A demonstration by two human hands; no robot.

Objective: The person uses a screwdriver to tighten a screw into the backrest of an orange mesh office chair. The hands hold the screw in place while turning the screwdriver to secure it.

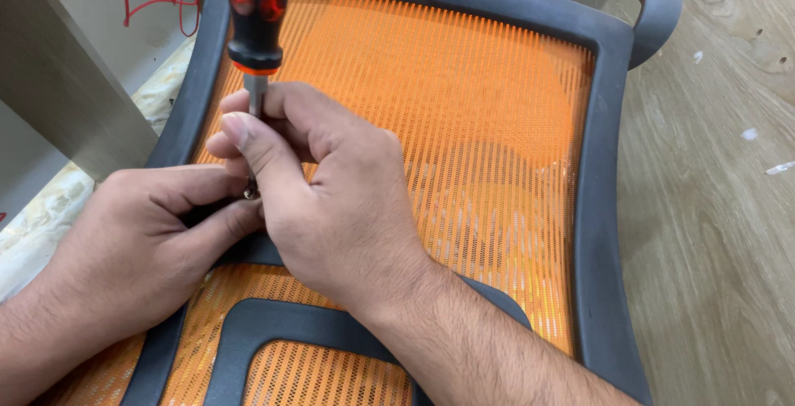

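We see the red-and-black-handled screwdriver (257, 25) standing nearly upright, its steel shaft pinched in our right hand's (331, 191) closed grip, tip down beside our left hand (141, 240), whose fingers clamp the grey plastic frame (600, 207) of the orange mesh chair back (464, 133).

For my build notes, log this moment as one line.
right hand: pinching screwdriver shaft | left hand: steadying at tip | chair back: grey frame, orange mesh, lying flat
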